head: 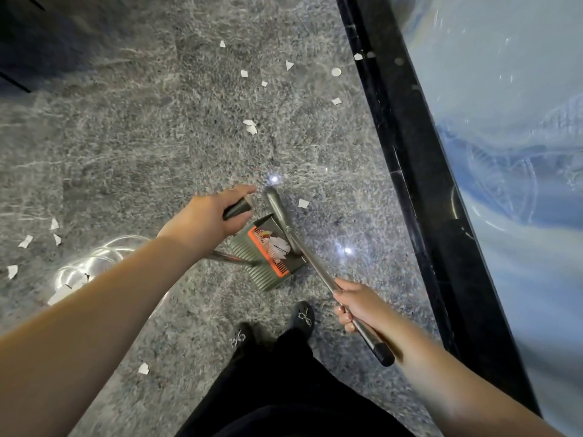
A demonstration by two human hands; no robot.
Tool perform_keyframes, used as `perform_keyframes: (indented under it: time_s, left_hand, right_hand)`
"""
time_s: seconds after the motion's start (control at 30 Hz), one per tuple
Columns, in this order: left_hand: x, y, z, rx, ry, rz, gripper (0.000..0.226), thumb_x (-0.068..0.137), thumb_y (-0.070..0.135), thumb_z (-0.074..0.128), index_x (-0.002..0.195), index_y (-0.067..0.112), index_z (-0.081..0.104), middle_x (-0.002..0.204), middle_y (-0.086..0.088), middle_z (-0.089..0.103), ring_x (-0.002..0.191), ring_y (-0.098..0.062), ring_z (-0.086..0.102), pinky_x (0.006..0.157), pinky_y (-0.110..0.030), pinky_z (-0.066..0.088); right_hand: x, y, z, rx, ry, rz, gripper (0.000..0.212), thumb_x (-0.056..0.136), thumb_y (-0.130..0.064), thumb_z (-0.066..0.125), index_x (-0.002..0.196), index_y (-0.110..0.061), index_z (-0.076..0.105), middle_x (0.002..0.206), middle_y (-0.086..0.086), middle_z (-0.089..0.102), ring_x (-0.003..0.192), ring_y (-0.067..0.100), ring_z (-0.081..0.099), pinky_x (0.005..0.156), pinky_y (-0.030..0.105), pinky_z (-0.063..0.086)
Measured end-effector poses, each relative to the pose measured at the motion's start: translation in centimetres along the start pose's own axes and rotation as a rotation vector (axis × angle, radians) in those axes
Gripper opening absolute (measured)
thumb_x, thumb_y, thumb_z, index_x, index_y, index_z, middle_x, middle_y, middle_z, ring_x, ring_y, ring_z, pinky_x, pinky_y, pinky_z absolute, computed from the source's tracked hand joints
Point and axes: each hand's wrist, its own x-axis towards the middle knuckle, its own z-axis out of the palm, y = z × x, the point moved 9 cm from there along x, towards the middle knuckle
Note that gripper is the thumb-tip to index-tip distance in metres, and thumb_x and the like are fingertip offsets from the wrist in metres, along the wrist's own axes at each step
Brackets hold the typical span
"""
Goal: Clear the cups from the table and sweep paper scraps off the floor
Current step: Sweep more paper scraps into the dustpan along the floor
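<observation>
**Dustpan and broom held over a scrap-strewn floor**

A dark handle end (238, 209) is gripped by the left hand (205, 217), whose fingers are curled around it while the thumb is stretched forward. A silver metal pole (318, 269) is gripped by the right hand (355, 305), the fingers wrapped round it just above its black end cap (383, 354). Between the two hands, a grey dustpan (268, 257) with an orange comb strip (268, 252) is seen low over the floor (126, 137); white paper scraps (279, 246) are gathered inside it. Which pole belongs to the broom and which to the dustpan cannot be told.

More paper scraps are scattered on the grey speckled floor: a cluster (250, 126) ahead of the dustpan, one piece (303, 203) just beside the pole's upper end, several (25, 241) at the left, and one (143, 369) near the black shoes (303, 316). A coil of clear tubing (91, 263) lies under the left forearm. A black border strip (410, 152) runs along the right.
</observation>
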Motion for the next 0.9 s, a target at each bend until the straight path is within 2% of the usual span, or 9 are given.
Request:
perform_keyframes:
  time_s: [0.17, 0.3, 0.43, 0.53, 0.7, 0.9]
  left_hand:
    - [-0.4, -0.5, -0.4, -0.005, 0.003, 0.015, 0.043, 0.093, 0.042, 0.061, 0.130, 0.060, 0.046, 0.070, 0.014, 0.061, 0.046, 0.005, 0.053, 0.041, -0.010, 0.034]
    - [-0.4, -1.4, -1.1, -0.011, 0.022, 0.014, 0.042, 0.093, 0.043, 0.061, 0.129, 0.061, 0.046, 0.073, 0.013, 0.062, 0.047, 0.004, 0.054, 0.041, -0.010, 0.035]
    - [0.5, -2.3, -2.3, -0.041, 0.068, -0.011, 0.043, 0.093, 0.041, 0.061, 0.131, 0.057, 0.047, 0.078, 0.017, 0.061, 0.054, -0.001, 0.057, 0.050, -0.015, 0.040]
    - [1.9, -2.2, -3.2, -0.036, 0.056, 0.000, 0.043, 0.094, 0.040, 0.060, 0.132, 0.057, 0.047, 0.079, 0.019, 0.059, 0.053, 0.003, 0.057, 0.045, -0.008, 0.035]
    - [5.1, -1.2, -4.2, 0.021, 0.020, 0.035, 0.041, 0.096, 0.041, 0.056, 0.133, 0.055, 0.045, 0.082, 0.015, 0.060, 0.055, -0.004, 0.056, 0.045, -0.016, 0.039]
    - [6.4, -1.4, -4.8, 0.040, 0.024, 0.048, 0.041, 0.096, 0.041, 0.057, 0.132, 0.057, 0.044, 0.080, 0.015, 0.059, 0.050, -0.002, 0.054, 0.044, -0.016, 0.038]
  right_hand:
    - [-0.7, -0.9, -0.3, 0.070, 0.026, -0.037, 0.048, 0.101, -0.006, 0.040, 0.147, -0.022, 0.035, 0.058, 0.003, 0.036, 0.035, 0.008, 0.035, 0.032, 0.018, 0.030]
    - [-0.5, -2.2, -1.7, 0.009, 0.121, -0.094, 0.050, 0.100, -0.005, 0.044, 0.145, -0.024, 0.039, 0.056, 0.003, 0.042, 0.036, 0.010, 0.038, 0.033, 0.020, 0.034]
    - [0.4, -4.3, -3.0, -0.038, 0.188, -0.116, 0.051, 0.098, -0.008, 0.048, 0.146, -0.024, 0.037, 0.054, 0.000, 0.048, 0.038, 0.010, 0.043, 0.034, 0.022, 0.039]
    - [1.8, -6.5, -3.8, -0.073, 0.235, -0.120, 0.047, 0.098, -0.007, 0.048, 0.144, -0.017, 0.040, 0.056, 0.001, 0.048, 0.038, 0.010, 0.044, 0.035, 0.022, 0.039]
    - [4.6, -8.2, -4.5, -0.113, 0.292, -0.066, 0.049, 0.098, -0.006, 0.047, 0.146, -0.015, 0.037, 0.060, 0.006, 0.048, 0.040, 0.013, 0.044, 0.036, 0.022, 0.039]
    - [6.8, -8.1, -2.0, -0.248, 0.218, 0.028, 0.046, 0.098, -0.005, 0.046, 0.143, -0.015, 0.042, 0.055, 0.003, 0.051, 0.039, 0.013, 0.046, 0.039, 0.024, 0.042]
